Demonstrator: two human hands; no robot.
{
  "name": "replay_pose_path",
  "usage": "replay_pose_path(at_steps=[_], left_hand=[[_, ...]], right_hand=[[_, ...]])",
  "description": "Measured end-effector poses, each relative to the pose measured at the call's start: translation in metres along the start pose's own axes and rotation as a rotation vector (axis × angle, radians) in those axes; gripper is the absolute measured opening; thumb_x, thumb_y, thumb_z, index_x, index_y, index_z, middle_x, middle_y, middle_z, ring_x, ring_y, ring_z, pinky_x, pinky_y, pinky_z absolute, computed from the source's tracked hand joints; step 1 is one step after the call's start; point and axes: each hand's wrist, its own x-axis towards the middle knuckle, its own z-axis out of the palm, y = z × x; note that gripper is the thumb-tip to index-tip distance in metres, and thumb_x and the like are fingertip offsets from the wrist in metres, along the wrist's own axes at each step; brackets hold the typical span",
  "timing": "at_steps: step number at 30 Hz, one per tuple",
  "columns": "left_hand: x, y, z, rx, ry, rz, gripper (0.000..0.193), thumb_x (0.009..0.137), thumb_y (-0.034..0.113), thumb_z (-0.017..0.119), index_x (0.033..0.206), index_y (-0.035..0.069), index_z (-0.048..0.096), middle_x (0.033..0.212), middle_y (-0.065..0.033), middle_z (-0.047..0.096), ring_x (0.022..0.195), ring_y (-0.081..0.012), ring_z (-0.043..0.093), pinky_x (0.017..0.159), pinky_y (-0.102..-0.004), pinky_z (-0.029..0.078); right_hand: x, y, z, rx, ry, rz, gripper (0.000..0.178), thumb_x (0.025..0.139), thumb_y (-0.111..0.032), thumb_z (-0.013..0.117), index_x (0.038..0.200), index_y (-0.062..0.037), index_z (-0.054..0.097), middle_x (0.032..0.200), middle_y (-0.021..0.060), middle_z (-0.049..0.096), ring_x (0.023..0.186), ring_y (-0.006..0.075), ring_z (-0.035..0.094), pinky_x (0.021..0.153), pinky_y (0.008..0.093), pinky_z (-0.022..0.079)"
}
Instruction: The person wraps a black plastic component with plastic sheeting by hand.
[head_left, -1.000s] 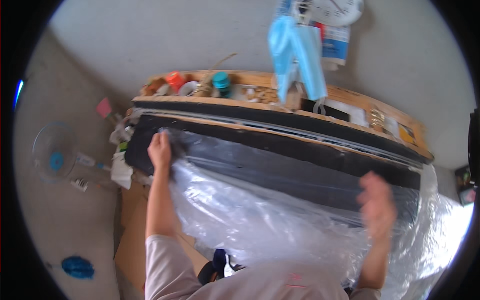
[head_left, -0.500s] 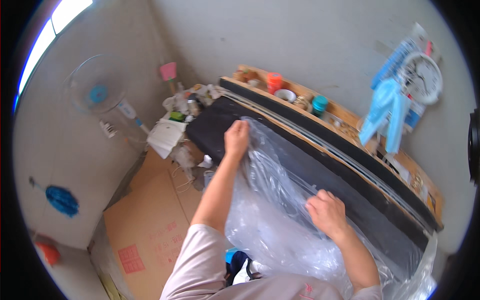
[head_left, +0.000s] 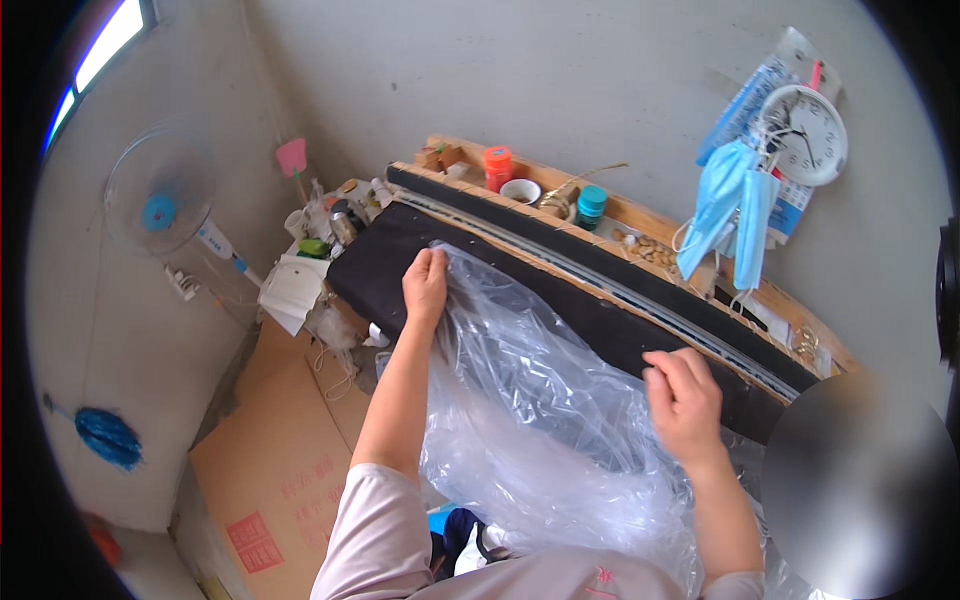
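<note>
Over the front of the black padded top (head_left: 378, 245), the clear plastic sheet (head_left: 525, 365) drapes from my tightly closed left hand (head_left: 425, 287), while my right hand (head_left: 686, 405) curls half-closed, any grip unclear, so uneven pulling could tear it.

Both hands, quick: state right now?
Left hand: closed, holding the plastic sheet.
Right hand: partly curled; can't tell whether it holds anything.

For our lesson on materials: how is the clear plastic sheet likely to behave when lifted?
The clear plastic sheet is probably floppy: it falls in loose creases from the left hand. It seems thin and light, since the black surface shows through. Its glossy shine hints it may slip.
</note>
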Motion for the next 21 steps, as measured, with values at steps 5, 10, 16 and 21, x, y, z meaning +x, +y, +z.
replay_pose_path(at_steps=[5, 10, 16, 21], left_hand=[[0.002, -0.011, 0.012, 0.028, -0.022, -0.026, 0.031, 0.089, 0.024, 0.05, 0.067, 0.003, 0.05, 0.054, -0.0002, 0.043, 0.053, -0.0071, 0.039, 0.05, -0.0248, 0.035], [-0.004, -0.011, -0.003, 0.138, 0.012, 0.025, 0.03, 0.089, 0.022, 0.052, 0.066, 0.002, 0.047, 0.053, -0.0002, 0.042, 0.052, -0.0063, 0.039, 0.048, -0.0254, 0.034], [-0.008, 0.003, 0.001, -0.018, -0.03, 0.037, 0.027, 0.088, 0.02, 0.053, 0.068, 0.003, 0.047, 0.054, 0.0008, 0.041, 0.053, -0.0065, 0.036, 0.048, -0.0242, 0.033], [-0.012, 0.001, 0.029, 0.059, -0.108, 0.048, 0.016, 0.087, 0.01, 0.048, 0.073, 0.002, 0.051, 0.066, 0.0014, 0.044, 0.065, -0.0097, 0.039, 0.06, -0.0255, 0.037]], right_hand=[[-0.023, 0.013, 0.041, -0.031, -0.64, 0.037, 0.009, 0.077, -0.016, 0.058, 0.078, -0.0072, 0.059, 0.079, 0.0081, 0.057, 0.072, 0.0284, 0.057, 0.064, 0.0384, 0.047], [-0.045, -0.048, 0.031, 0.015, -0.91, -0.621, 0.013, 0.078, -0.02, 0.06, 0.077, -0.0067, 0.06, 0.083, 0.0071, 0.056, 0.074, 0.0247, 0.055, 0.064, 0.035, 0.045], [-0.034, -0.05, 0.003, 0.218, -0.547, -0.118, 0.034, 0.078, -0.034, 0.062, 0.079, -0.0003, 0.06, 0.086, 0.01, 0.054, 0.081, 0.0232, 0.052, 0.072, 0.0358, 0.041], [-0.101, -0.007, -0.041, 1.087, -0.969, 0.313, 0.024, 0.077, -0.026, 0.067, 0.083, -0.0031, 0.061, 0.076, 0.009, 0.061, 0.074, 0.0227, 0.058, 0.066, 0.0349, 0.044]])
